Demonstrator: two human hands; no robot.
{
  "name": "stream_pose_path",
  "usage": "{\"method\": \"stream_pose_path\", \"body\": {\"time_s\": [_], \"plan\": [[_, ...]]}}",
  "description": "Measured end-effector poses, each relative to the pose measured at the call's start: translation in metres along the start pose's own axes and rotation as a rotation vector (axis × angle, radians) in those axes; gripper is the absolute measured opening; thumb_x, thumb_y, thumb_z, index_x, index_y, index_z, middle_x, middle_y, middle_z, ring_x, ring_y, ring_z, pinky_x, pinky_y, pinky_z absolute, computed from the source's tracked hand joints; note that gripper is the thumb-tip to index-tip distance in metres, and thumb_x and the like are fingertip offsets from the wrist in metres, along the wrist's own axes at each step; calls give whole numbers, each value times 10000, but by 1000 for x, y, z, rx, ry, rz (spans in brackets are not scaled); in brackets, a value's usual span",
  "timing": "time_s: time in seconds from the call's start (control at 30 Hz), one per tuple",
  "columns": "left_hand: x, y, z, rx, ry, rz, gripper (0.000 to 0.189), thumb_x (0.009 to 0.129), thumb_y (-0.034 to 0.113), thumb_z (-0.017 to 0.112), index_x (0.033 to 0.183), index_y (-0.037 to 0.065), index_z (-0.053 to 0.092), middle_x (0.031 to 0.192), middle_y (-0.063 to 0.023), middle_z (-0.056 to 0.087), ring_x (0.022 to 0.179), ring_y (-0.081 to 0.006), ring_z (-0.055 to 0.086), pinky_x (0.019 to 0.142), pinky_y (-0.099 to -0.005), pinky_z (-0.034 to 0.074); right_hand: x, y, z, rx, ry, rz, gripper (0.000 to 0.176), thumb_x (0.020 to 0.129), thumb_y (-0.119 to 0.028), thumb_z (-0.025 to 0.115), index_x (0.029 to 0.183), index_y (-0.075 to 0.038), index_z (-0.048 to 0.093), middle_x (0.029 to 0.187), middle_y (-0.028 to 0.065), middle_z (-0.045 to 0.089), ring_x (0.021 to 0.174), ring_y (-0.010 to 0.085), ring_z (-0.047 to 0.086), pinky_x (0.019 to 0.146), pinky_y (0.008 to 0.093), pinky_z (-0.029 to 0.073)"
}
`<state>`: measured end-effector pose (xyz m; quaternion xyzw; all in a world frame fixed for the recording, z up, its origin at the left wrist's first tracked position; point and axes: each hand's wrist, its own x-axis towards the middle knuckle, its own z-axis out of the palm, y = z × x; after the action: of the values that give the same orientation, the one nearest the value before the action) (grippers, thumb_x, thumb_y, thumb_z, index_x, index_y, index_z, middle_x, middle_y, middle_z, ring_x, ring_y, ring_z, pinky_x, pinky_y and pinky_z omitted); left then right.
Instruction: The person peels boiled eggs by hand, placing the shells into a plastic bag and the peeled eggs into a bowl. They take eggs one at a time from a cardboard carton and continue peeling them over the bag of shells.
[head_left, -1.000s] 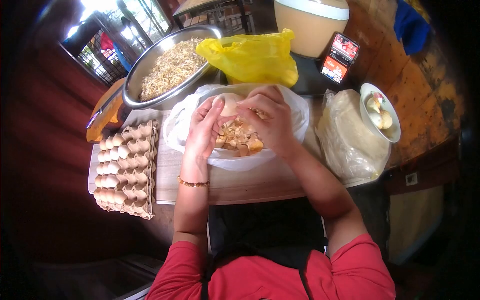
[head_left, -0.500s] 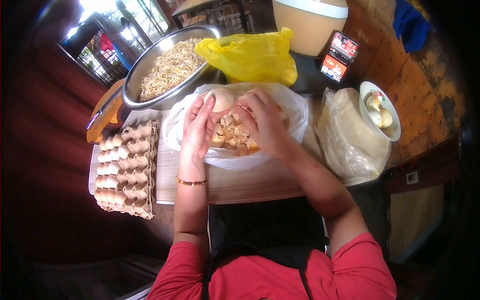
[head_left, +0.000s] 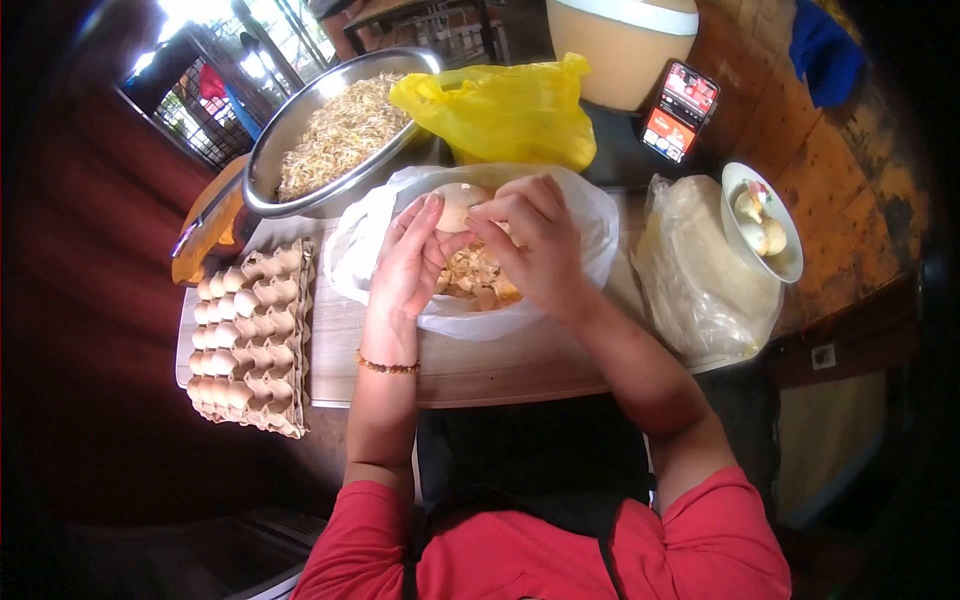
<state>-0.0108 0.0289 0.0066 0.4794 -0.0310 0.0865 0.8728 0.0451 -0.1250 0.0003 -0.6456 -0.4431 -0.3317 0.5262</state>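
An egg [head_left: 459,205] rests in the fingers of my left hand [head_left: 405,270], which is closed around its side. My right hand [head_left: 540,240] is pinched at the egg's right side; whatever its fingertips hold is too small to make out. Below both hands lie broken eggshell pieces [head_left: 474,272] inside an opened white plastic bag [head_left: 590,200]. To the left stands a cardboard egg tray [head_left: 285,325], with several eggs [head_left: 225,335] in its left columns and bare cups on its right side.
A metal basin [head_left: 262,205] of straw-like husks [head_left: 340,135] stands at back left beside a yellow plastic bag [head_left: 500,115]. On the right are a clear plastic bag [head_left: 695,270], a bowl [head_left: 740,245] with peeled-looking eggs, a phone [head_left: 680,110] and a large beige container [head_left: 615,60].
My right hand has risen slightly, with its fingertips now pinched against the egg. The egg has shifted a little to the right in my left hand.
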Motion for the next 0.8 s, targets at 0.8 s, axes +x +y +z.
{"method": "stream_pose_path", "body": {"time_s": [0.8], "plan": [[0,-2,0,348,6,120,307,872,36,633,1167,15,551,1066,-93,652,931,-133,631,788,-267,524,-1,7,1,298,-54,444,320,847,-105,672,1136,16,608,1031,113,594,893,188,612,735,279,490]]}}
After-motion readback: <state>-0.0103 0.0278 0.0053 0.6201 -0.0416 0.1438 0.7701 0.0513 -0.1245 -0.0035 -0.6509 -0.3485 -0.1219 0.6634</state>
